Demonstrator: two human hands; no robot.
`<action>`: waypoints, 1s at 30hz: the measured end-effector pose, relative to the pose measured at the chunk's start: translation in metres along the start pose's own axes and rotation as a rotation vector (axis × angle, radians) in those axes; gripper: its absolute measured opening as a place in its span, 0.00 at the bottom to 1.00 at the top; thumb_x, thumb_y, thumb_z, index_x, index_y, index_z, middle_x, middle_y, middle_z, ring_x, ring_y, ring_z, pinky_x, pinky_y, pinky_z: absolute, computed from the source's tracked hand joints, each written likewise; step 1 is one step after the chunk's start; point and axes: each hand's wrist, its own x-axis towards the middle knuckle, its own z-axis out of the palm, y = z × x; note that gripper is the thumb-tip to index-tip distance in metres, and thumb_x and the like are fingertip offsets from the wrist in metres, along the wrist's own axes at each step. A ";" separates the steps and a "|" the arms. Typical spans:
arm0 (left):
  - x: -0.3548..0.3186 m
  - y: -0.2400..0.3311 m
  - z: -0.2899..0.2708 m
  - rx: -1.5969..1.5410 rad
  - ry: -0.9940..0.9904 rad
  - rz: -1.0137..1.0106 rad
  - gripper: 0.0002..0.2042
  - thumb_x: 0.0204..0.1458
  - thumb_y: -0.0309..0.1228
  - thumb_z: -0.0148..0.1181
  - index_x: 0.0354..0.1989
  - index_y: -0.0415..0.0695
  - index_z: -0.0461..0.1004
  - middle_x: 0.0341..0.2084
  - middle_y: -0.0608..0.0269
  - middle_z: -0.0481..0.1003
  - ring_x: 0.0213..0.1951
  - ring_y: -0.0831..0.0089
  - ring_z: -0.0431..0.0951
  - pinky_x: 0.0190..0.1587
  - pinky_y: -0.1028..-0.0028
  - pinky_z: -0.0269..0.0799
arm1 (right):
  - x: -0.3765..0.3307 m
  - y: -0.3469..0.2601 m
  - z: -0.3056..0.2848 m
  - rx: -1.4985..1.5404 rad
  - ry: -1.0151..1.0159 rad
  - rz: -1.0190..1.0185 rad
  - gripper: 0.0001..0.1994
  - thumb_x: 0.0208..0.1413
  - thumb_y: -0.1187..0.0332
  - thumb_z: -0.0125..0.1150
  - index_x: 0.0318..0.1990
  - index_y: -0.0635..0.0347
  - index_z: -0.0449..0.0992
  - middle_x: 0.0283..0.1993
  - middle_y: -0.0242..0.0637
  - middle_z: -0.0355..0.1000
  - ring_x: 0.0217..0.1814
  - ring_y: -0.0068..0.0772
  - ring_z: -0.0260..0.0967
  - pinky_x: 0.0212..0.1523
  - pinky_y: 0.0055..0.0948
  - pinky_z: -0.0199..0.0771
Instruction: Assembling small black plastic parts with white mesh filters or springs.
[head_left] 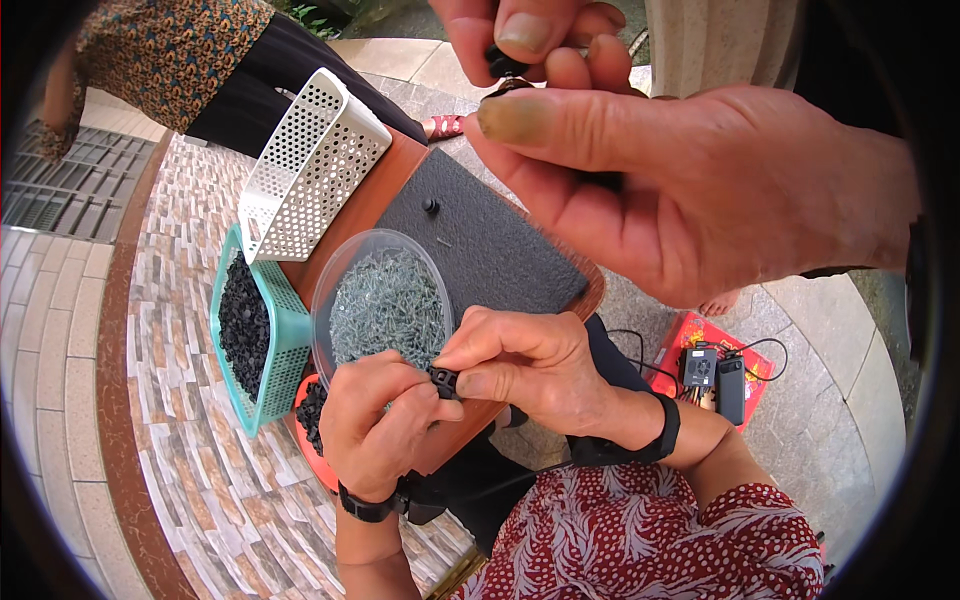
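Over the edge of a clear round tub (318, 300) full of small metal screws (388, 305), my two hands meet. My left hand (382, 425) is closed, its fingertips pressed on a small black plastic part (443, 381). From the other side, my right hand (540, 370) pinches the same part between thumb and finger. What the part is exactly cannot be made out, as fingers cover much of it. Dark straps circle both of my wrists.
Another person's hands (640, 170) hold a small black piece (503, 62) close above. A dark mat (490, 235) bears a black knob-like part (430, 206). Nearby are a white perforated basket (320, 165), a teal basket (285, 340) of black pieces, an orange container (318, 462) and a red box (690, 330) with devices.
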 end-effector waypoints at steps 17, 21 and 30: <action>-0.013 -0.011 0.008 -0.144 0.042 -0.108 0.16 0.33 0.36 0.70 0.27 0.41 0.72 0.23 0.61 0.74 0.22 0.69 0.71 0.22 0.75 0.65 | 0.001 0.000 -0.002 -0.139 -0.042 -0.006 0.07 0.47 0.81 0.62 0.35 0.67 0.75 0.35 0.37 0.74 0.36 0.25 0.67 0.37 0.24 0.68; -0.009 -0.009 0.008 -0.175 0.027 -0.146 0.16 0.33 0.36 0.70 0.26 0.41 0.72 0.22 0.62 0.74 0.22 0.69 0.71 0.22 0.76 0.65 | 0.001 0.003 -0.004 -0.179 -0.027 -0.064 0.06 0.47 0.81 0.62 0.34 0.67 0.75 0.34 0.36 0.74 0.36 0.26 0.67 0.36 0.23 0.68; -0.004 -0.016 0.005 -0.190 -0.047 -0.098 0.15 0.33 0.36 0.69 0.27 0.44 0.72 0.21 0.66 0.73 0.22 0.69 0.72 0.21 0.76 0.64 | -0.003 0.008 -0.005 -0.135 -0.022 -0.018 0.06 0.46 0.83 0.61 0.34 0.67 0.75 0.34 0.36 0.73 0.36 0.25 0.67 0.36 0.23 0.67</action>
